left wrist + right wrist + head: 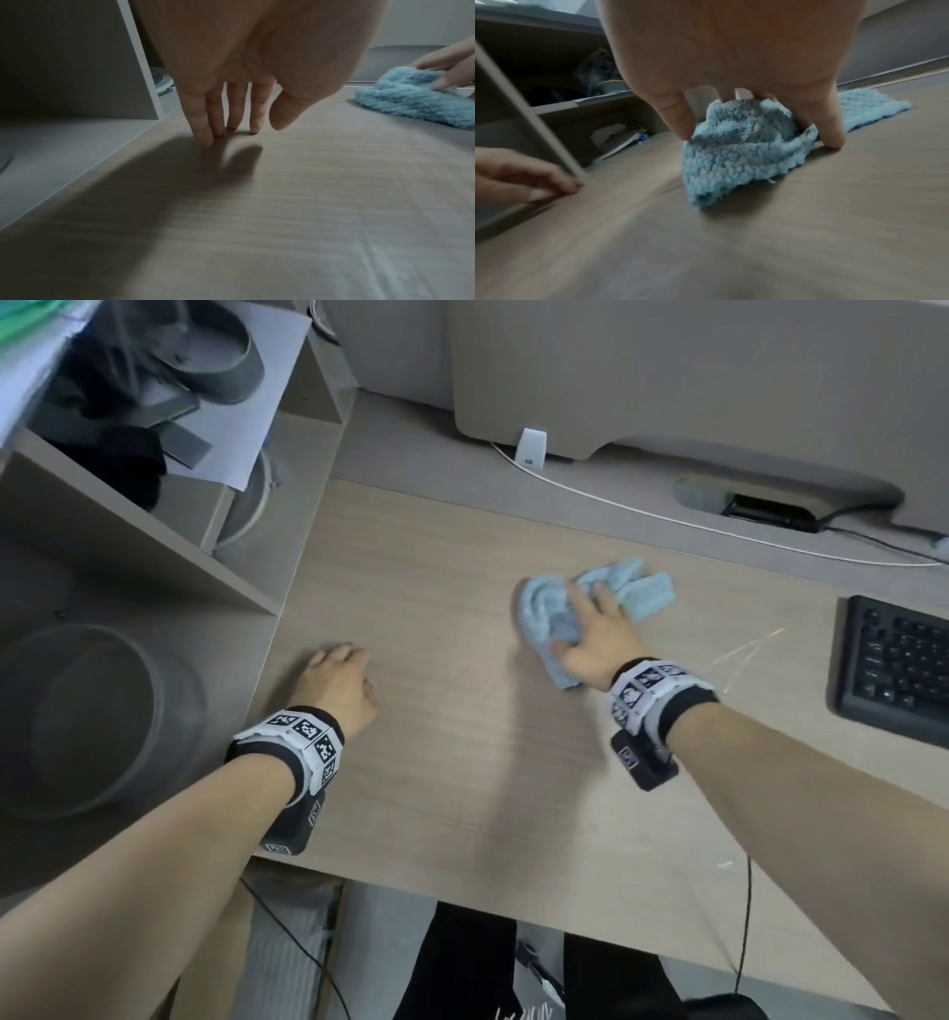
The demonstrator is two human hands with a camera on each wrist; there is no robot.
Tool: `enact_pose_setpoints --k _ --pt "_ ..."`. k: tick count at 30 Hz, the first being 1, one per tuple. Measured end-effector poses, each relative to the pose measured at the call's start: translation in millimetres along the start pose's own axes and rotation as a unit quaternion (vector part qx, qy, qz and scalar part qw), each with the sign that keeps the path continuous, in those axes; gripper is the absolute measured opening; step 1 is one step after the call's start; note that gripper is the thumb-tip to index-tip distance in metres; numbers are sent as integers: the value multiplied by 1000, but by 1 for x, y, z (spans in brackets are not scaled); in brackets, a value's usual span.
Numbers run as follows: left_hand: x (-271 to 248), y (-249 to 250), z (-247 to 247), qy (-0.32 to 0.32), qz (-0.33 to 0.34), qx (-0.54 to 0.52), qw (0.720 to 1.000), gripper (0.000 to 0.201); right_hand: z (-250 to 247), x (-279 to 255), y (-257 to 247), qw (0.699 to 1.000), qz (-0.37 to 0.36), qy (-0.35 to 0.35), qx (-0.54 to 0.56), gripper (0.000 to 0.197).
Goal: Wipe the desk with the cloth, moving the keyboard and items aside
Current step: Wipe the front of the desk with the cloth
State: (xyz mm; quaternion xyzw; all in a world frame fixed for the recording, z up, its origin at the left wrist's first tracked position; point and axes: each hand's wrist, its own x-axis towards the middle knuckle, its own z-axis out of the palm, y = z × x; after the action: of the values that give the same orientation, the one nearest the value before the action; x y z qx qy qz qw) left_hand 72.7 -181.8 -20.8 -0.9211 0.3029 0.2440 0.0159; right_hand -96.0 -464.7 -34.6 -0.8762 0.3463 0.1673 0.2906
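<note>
A fluffy light-blue cloth [642, 593] lies bunched on the wooden desk [462, 788], right of centre. My right hand [590, 629] lies on top of it and grips it. In the right wrist view the cloth [739, 154] bulges between thumb and little finger of the right hand [762, 140], and the little finger's tip touches the desk. My left hand [339, 675] holds nothing. Its straight fingertips [205, 140] rest on the desk beside the shelf unit. The black keyboard [898, 665] sits at the right edge, apart from both hands.
A grey shelf unit [154, 546] with papers and dark items borders the desk on the left. A white cable [667, 521] runs along the back past a grey stand [565, 377]. A black cable [744, 916] hangs over the front edge.
</note>
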Motion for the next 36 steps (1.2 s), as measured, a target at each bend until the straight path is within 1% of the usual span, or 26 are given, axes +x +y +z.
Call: enact_pose_setpoints --k 2,3,5,7,8,9,10,12,14,15,16,17,18,20,21,22,24,26,28,31,33,36 --pt "-1 0 -1 -4 4 1 1000 43 35 -15 -34 992 -65 -48 -92 87" --pt "-2 -1 -2 -6 6 3 1000 42 53 -27 -50 981 -102 -70 -150 84" --pt "-2 -1 -3 -9 12 3 1000 41 79 -51 -69 956 -166 -75 -228 73" --pt "-2 -2 -4 -8 13 -1 1000 41 79 -60 -64 943 -201 -56 -259 66" --pt "-2 -3 -5 -8 15 -2 1000 41 72 -57 -52 941 -202 -40 -267 65" --pt "-2 -3 -5 -7 17 -4 1000 41 61 -52 -39 943 -186 -21 -274 64" --pt "-2 -4 -5 -6 19 -7 1000 41 49 -45 -24 948 -151 -7 -280 64" --pt "-2 -4 -4 -3 21 -13 1000 41 24 -32 4 958 -51 21 -281 64" --pt "-2 -5 -1 -3 19 -16 1000 40 8 -22 20 964 35 39 -262 64" --pt "-3 -6 0 -5 15 -17 1000 40 5 -18 19 967 61 38 -246 65" --pt "-3 -7 1 -6 12 -18 1000 40 7 -13 12 970 72 30 -230 66" --pt "-3 -7 2 -5 9 -18 1000 39 13 -11 0 973 66 17 -220 68" --pt "-3 -7 3 -3 8 -18 1000 38 24 -11 -14 974 38 6 -223 70" --pt "-1 -6 3 7 5 -18 1000 34 54 -22 -41 965 -76 3 -250 69" --pt "0 -6 2 10 1 -20 1000 32 68 -31 -51 961 -123 -5 -246 67" --pt "3 -5 0 11 -5 -22 1000 30 78 -39 -54 960 -153 -19 -234 65" --pt "7 -4 -6 15 -12 -27 999 28 79 -46 -48 957 -193 -40 -211 58" --pt "12 -1 -10 27 -11 -33 999 27 64 -37 -26 960 -194 -36 -199 52" --pt "17 -1 -13 44 -25 -40 998 30 39 -20 -2 968 -146 -23 -202 56" --pt "24 -6 -15 65 -62 -64 994 43 9 1 20 982 -71 39 -168 62" --pt "26 -10 -15 66 -96 -76 990 53 -5 17 13 988 -43 61 -133 65" --pt "26 -17 -11 63 -140 -95 984 58 -15 51 -30 992 -55 71 -90 82"
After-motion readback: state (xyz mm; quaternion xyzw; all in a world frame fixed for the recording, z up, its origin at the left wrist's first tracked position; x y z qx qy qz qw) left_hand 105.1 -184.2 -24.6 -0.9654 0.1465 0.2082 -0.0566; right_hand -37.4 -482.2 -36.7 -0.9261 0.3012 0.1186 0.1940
